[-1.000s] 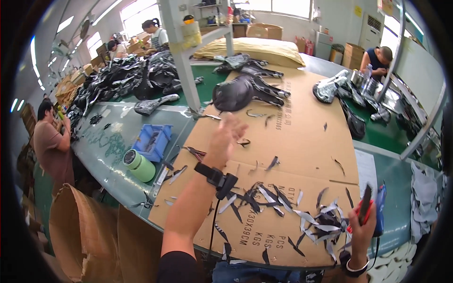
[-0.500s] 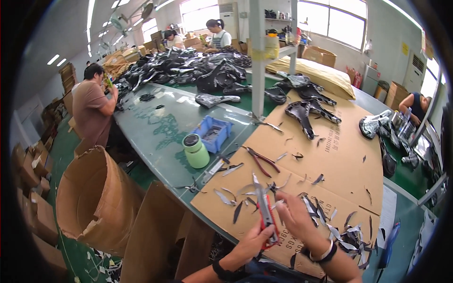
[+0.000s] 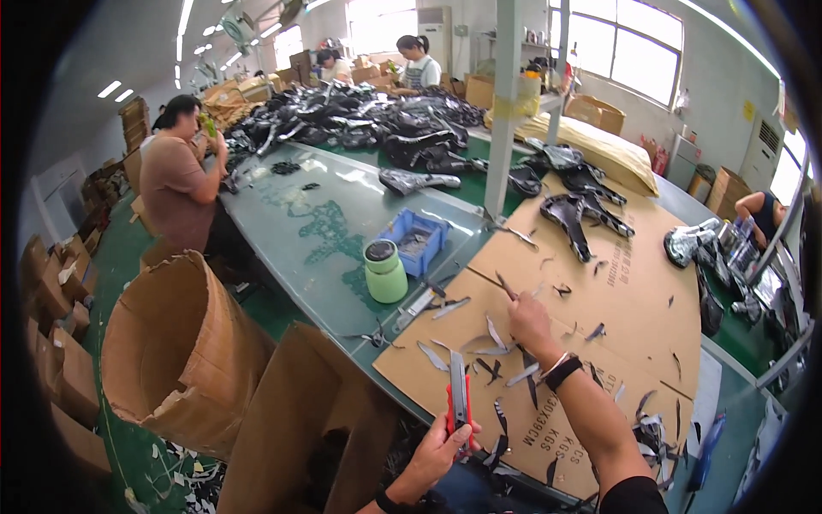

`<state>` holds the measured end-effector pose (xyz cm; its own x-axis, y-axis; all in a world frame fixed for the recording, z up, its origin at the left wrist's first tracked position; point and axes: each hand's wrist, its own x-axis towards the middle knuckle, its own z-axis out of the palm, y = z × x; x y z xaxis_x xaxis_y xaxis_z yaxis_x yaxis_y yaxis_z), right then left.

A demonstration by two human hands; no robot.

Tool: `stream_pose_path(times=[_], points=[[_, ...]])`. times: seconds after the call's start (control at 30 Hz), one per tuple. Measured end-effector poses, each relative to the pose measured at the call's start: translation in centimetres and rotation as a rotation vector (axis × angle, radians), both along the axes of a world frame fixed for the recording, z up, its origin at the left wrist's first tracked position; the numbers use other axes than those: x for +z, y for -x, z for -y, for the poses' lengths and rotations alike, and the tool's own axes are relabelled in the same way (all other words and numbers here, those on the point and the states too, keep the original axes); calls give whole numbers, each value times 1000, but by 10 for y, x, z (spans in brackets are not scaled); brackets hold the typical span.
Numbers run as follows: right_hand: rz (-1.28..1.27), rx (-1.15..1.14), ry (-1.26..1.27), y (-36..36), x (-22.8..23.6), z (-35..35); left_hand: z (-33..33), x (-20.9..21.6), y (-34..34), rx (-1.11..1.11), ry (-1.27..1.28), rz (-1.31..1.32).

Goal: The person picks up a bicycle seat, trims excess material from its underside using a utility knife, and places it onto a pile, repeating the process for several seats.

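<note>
My left hand (image 3: pixel 438 447) is closed round a red and grey utility knife (image 3: pixel 460 396), held upright near the table's front edge; no blade shows beyond its tip. Farther forward, my right hand (image 3: pixel 533 325) is closed on a pair of pliers over the cardboard sheet (image 3: pixel 634 317). Only a dark part of the pliers (image 3: pixel 507 287) sticks out past the fingers; the rest is hidden. Black and grey offcuts (image 3: pixel 435 355) lie scattered round both hands, with a denser heap (image 3: pixel 655 437) at the right. Black bicycle saddles (image 3: pixel 569 218) rest on the cardboard's far end.
A green lidded jar (image 3: pixel 385 272) and a blue basket (image 3: pixel 415 240) stand left of the cardboard. A metal post (image 3: pixel 502 111) rises beyond. Many saddles (image 3: pixel 342 120) are piled farther back. A large cardboard drum (image 3: pixel 171 343) stands at the left. Several people work nearby.
My right hand has left the knife and reached forward to the pliers. My left hand has drawn the knife down and left. The blade that showed earlier is out of sight. The view has shifted.
</note>
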<state>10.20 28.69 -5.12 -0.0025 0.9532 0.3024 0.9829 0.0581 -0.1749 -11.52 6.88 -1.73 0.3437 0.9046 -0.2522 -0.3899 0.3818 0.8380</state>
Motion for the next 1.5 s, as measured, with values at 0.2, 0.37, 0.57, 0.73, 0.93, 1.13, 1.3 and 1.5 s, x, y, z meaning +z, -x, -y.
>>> stream_pose_path(times=[0.2,0.37,0.57,0.73,0.93,1.13,1.3,1.5], points=[[-1657,142,605,-17,71,110,-3,9,12,-67,-175,-65],[-1159,227,583,-21,94,200,-6,15,13,-260,-195,-180],[-591,206,223,-12,106,244,1,10,12,-333,-224,-197],[-417,314,59,-16,99,253,5,10,13,-359,-237,-201],[-311,306,57,-17,101,255,1,9,10,-364,-208,-192],[-426,329,129,-12,101,249,-1,9,14,-330,-214,-201],[-664,274,370,-15,90,259,-5,11,18,-418,-115,-145],[-1216,80,841,-4,93,245,-8,-1,32,-452,-97,24]])
